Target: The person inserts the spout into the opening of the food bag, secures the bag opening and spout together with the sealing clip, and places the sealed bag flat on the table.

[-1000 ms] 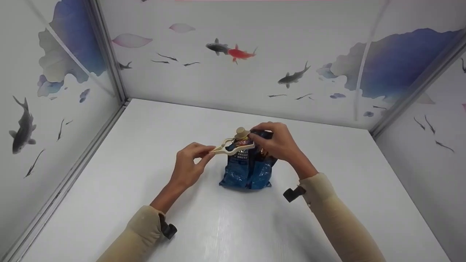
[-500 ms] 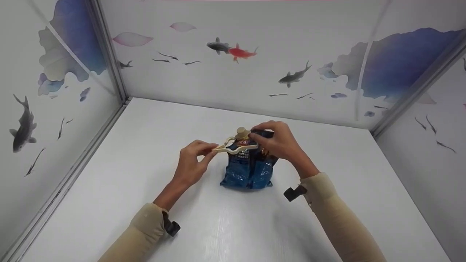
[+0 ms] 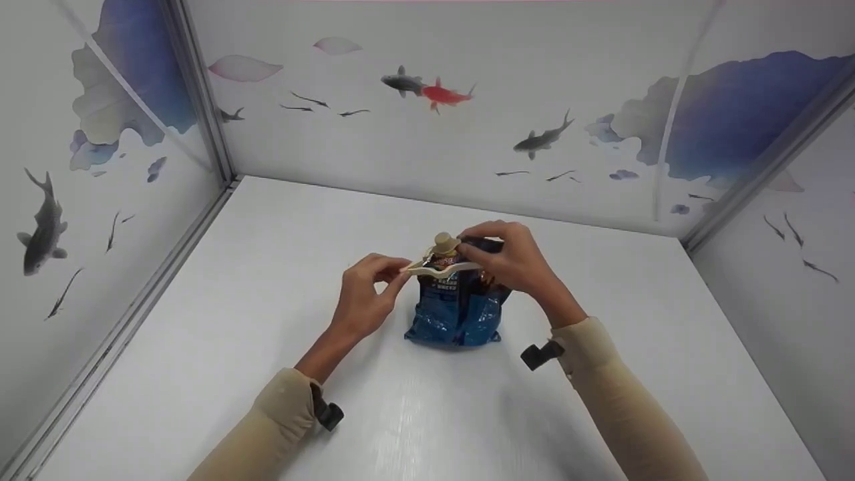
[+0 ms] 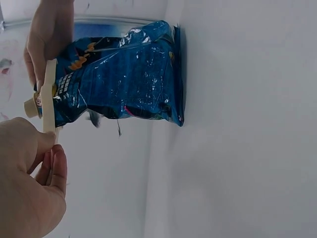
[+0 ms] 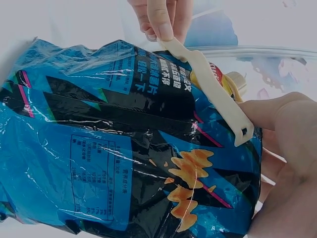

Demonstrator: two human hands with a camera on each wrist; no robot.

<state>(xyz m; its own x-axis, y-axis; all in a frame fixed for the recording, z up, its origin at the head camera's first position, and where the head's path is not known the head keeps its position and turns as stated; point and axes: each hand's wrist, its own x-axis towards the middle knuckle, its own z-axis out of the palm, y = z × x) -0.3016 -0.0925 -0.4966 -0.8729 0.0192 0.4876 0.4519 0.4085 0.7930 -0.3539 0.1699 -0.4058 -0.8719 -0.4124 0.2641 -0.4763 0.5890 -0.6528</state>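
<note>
A blue and black chip bag (image 3: 444, 317) stands upright on the white table. Across its upper part runs a cream plastic bag clip (image 3: 441, 272), one arm in front of the bag. My left hand (image 3: 364, 297) pinches the clip's left end between thumb and fingers, as the left wrist view also shows. My right hand (image 3: 511, 259) grips the bag's top right, thumb in front, close to the clip's free end. A beige hat-shaped piece (image 3: 444, 242) sits above the clip at the bag's top. In the right wrist view, the free end of the clip (image 5: 241, 131) has a small slot.
The white table (image 3: 267, 267) spreads around the bag. White panels printed with fish and leaves (image 3: 414, 147) wall it in at the back and sides, joined by metal corner posts (image 3: 200, 87). Each sleeve carries a black wrist camera (image 3: 327, 411).
My left hand has moved to the right, sliding the clip further across the bag. The clip's arms look closer together. My right hand has stayed almost in place on the bag.
</note>
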